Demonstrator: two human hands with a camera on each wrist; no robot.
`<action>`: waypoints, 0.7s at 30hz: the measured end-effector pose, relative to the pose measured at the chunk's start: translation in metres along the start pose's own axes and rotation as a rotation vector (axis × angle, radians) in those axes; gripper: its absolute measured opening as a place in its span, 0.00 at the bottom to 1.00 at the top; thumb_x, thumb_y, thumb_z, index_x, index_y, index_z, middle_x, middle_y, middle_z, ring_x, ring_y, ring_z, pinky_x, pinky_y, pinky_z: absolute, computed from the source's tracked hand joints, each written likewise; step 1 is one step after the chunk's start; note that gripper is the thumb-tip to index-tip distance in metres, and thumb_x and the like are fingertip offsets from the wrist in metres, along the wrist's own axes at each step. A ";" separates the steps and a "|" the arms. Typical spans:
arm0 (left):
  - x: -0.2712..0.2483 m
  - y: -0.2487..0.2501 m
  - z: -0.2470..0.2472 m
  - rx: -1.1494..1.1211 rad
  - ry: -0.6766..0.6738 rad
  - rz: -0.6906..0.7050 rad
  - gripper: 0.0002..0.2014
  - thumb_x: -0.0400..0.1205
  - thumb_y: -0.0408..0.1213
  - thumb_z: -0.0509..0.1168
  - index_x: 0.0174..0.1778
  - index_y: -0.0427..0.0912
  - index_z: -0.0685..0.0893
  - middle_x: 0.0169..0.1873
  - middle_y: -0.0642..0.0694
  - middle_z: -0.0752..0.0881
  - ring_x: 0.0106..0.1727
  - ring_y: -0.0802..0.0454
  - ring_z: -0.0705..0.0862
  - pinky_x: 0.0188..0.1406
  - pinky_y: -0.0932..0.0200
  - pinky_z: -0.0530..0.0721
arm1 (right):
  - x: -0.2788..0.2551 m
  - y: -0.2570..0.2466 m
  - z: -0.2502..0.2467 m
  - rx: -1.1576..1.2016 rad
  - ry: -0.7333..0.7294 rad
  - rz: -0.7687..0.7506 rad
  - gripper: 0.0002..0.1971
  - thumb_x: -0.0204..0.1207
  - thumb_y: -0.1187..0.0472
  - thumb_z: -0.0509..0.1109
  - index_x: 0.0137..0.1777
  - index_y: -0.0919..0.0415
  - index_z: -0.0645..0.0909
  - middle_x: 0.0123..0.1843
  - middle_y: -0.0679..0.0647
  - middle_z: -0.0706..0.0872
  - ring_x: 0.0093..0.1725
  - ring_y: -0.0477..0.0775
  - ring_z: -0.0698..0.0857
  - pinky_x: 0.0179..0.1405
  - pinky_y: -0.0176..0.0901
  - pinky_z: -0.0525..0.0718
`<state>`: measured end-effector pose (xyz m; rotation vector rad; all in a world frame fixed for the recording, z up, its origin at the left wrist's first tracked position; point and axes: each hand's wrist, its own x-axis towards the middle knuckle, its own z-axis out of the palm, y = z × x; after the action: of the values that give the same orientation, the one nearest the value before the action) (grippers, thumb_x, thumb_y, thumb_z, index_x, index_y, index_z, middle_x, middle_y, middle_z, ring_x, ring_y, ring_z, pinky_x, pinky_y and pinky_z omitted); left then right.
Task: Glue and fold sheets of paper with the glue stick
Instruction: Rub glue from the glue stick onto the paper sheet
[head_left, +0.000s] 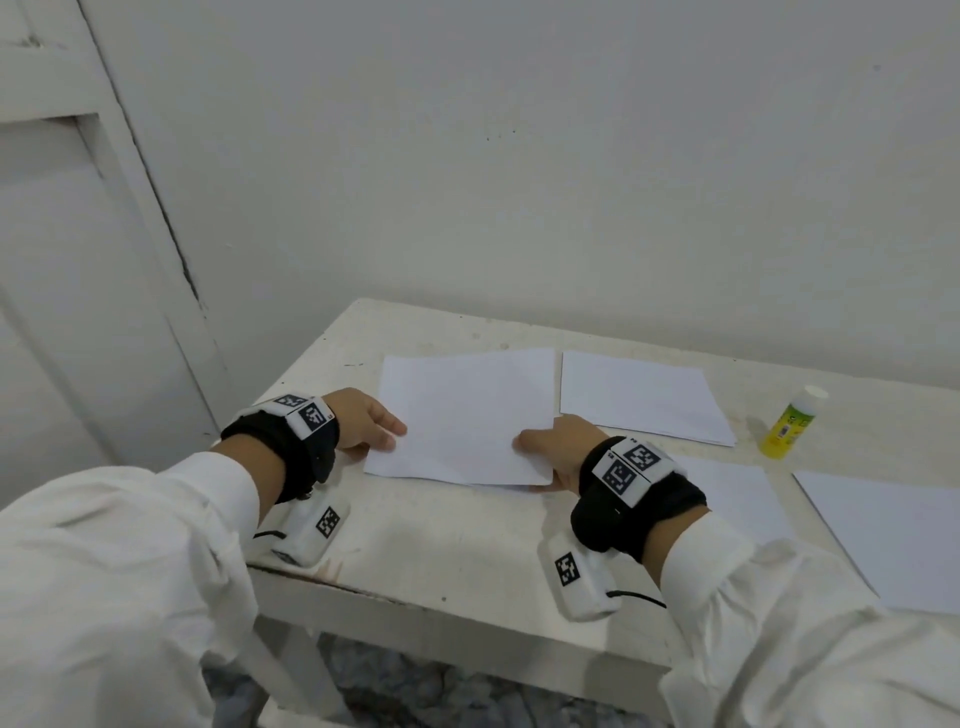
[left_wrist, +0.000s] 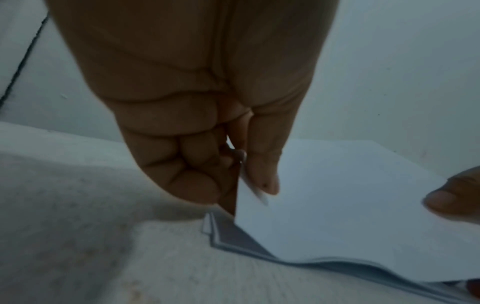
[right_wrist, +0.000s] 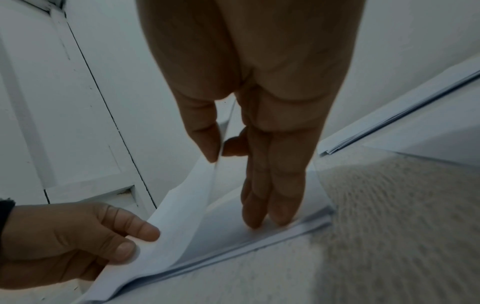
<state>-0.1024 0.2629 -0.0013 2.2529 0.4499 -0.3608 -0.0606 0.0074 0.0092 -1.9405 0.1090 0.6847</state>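
A white sheet of paper (head_left: 462, 415) is lifted off a thin stack (left_wrist: 233, 238) on the white table (head_left: 441, 540). My left hand (head_left: 387, 436) pinches the sheet's left edge between thumb and curled fingers (left_wrist: 262, 181). My right hand (head_left: 535, 449) pinches the right edge between thumb and forefinger (right_wrist: 207, 139), while its other fingers (right_wrist: 270, 203) reach straight down onto the stack below. The sheet bows up between the two hands. The yellow glue stick (head_left: 789, 423) with its white cap stands upright at the right, away from both hands.
A second pile of paper (head_left: 644, 397) lies behind my right hand, near the wall. Another sheet (head_left: 743, 493) lies under my right wrist, and one more (head_left: 893, 535) overhangs the table's right front. A white door (head_left: 78, 286) stands at the left.
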 end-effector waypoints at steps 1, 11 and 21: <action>0.001 0.000 0.001 -0.011 0.012 0.000 0.10 0.76 0.28 0.74 0.47 0.49 0.89 0.34 0.43 0.84 0.33 0.49 0.78 0.40 0.62 0.83 | -0.001 0.000 0.000 0.008 0.000 0.006 0.19 0.69 0.63 0.72 0.59 0.70 0.78 0.59 0.66 0.85 0.56 0.66 0.86 0.53 0.65 0.86; -0.011 0.007 0.003 -0.284 0.028 -0.058 0.12 0.81 0.19 0.62 0.42 0.42 0.81 0.39 0.41 0.82 0.36 0.48 0.80 0.37 0.59 0.84 | -0.006 0.001 -0.003 0.020 0.024 -0.018 0.21 0.73 0.62 0.70 0.65 0.69 0.74 0.57 0.60 0.81 0.55 0.63 0.85 0.52 0.58 0.88; -0.026 0.095 0.068 -0.085 -0.006 0.146 0.09 0.78 0.24 0.70 0.49 0.40 0.88 0.33 0.47 0.83 0.27 0.57 0.79 0.25 0.72 0.82 | -0.033 0.047 -0.110 0.010 0.146 0.034 0.19 0.78 0.72 0.69 0.64 0.60 0.68 0.65 0.67 0.81 0.34 0.58 0.87 0.16 0.37 0.81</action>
<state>-0.0926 0.1469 0.0278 2.1860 0.2903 -0.2683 -0.0603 -0.1157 0.0223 -1.9820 0.2360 0.5630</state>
